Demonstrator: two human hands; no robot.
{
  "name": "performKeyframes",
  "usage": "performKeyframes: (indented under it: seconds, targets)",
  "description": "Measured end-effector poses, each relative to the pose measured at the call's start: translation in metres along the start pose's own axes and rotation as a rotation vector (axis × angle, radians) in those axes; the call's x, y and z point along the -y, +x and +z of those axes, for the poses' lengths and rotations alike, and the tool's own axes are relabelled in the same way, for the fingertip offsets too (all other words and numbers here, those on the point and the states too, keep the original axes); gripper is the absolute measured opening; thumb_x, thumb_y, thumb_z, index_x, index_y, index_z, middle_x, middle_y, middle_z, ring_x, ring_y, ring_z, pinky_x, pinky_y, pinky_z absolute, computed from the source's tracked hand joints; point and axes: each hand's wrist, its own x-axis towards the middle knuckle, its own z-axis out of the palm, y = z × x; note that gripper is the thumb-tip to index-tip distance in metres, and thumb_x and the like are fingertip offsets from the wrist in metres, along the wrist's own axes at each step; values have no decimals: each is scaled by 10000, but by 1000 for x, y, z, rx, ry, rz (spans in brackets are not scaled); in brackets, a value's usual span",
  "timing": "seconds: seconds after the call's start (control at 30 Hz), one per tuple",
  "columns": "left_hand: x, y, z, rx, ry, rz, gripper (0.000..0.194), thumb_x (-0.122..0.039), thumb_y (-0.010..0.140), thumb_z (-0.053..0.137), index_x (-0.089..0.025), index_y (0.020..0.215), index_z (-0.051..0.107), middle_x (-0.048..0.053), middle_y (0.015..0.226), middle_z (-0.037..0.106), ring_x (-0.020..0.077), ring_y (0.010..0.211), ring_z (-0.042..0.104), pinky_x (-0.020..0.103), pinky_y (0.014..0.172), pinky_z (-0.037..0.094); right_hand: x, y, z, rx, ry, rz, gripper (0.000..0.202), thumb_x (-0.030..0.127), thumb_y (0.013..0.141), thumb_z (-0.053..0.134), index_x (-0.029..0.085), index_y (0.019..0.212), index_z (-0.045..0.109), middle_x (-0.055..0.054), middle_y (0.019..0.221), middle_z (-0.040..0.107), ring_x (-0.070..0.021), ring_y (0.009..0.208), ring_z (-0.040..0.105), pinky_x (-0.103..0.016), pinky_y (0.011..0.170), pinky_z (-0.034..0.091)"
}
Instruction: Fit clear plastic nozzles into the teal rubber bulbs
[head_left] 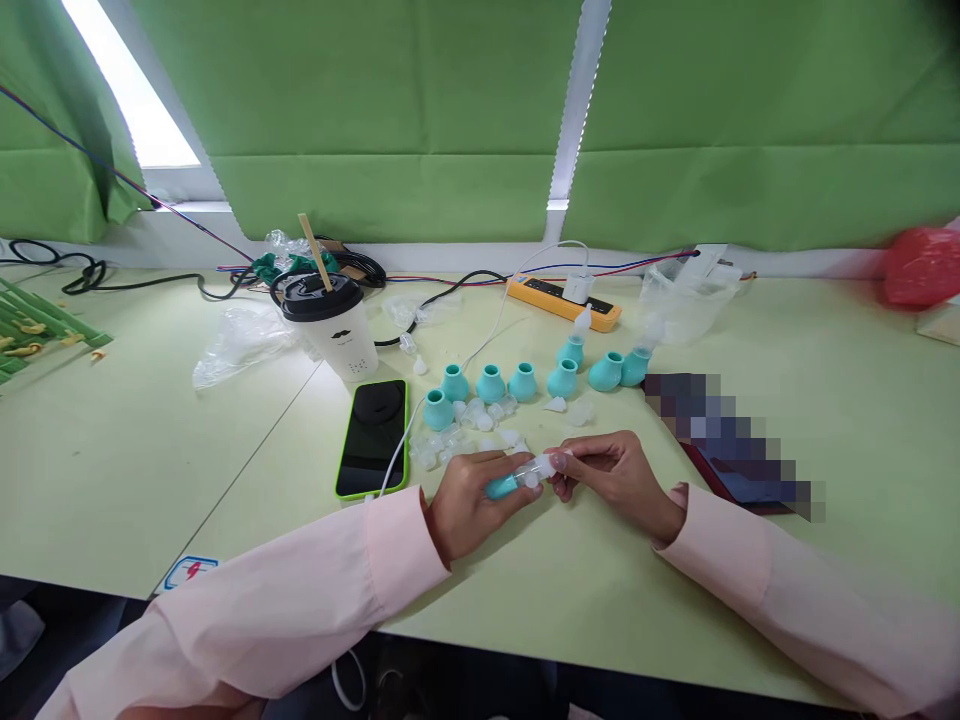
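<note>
Near the front of the table my left hand (474, 495) is closed around a teal squeeze bulb (501, 487), most of which the fingers hide. A clear plastic tube (529, 472) sticks out of the bulb to the right. My right hand (611, 472) pinches a whitish translucent tip (551, 463) at the tube's far end. Just beyond the hands lie loose clear plastic pieces (442, 446). Behind them stand several teal bulbs with open necks, among them one bulb (490, 384) near the middle. Another bulb (571, 352) at the back carries a translucent pointed tip (583, 320).
Left of the pieces lies a phone (373, 440) in a green case, a white cable across it. Beyond stands a lidded cup (341, 345) with a straw. An orange power strip (540, 297) and a clear bag (686, 305) are behind. A blurred-out dark object (724, 440) lies right.
</note>
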Motion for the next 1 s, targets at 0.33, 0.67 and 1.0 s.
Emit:
performKeyframes:
  seconds: [0.33, 0.67, 1.0]
  targets:
    - [2, 1, -1, -30, 10, 71, 257, -334, 767, 511, -165, 935, 607, 35, 701, 607, 146, 623, 547, 256, 588, 429, -1, -3, 6, -63, 34, -64, 76, 221, 598, 687, 154, 584, 654, -6, 525, 579, -114, 471, 526, -243, 445, 456]
    - [-6, 3, -6, -33, -42, 183, 451, -314, 687, 602, -148, 1094, 498, 81, 915, 611, 186, 805, 567, 305, 712, 455, 16, -2, 6, -323, -275, -498, 95, 134, 671, 607, 188, 595, 628, 21, 516, 530, -81, 451, 445, -218, 400, 373]
    - [-5, 4, -7, -56, -13, 195, 205, -168, 784, 433, -125, 945, 552, 93, 930, 574, 153, 873, 529, 287, 758, 455, 62, 19, -40, -714, -720, -611, 104, 261, 635, 643, 227, 544, 604, 26, 462, 510, -122, 453, 464, -267, 425, 367]
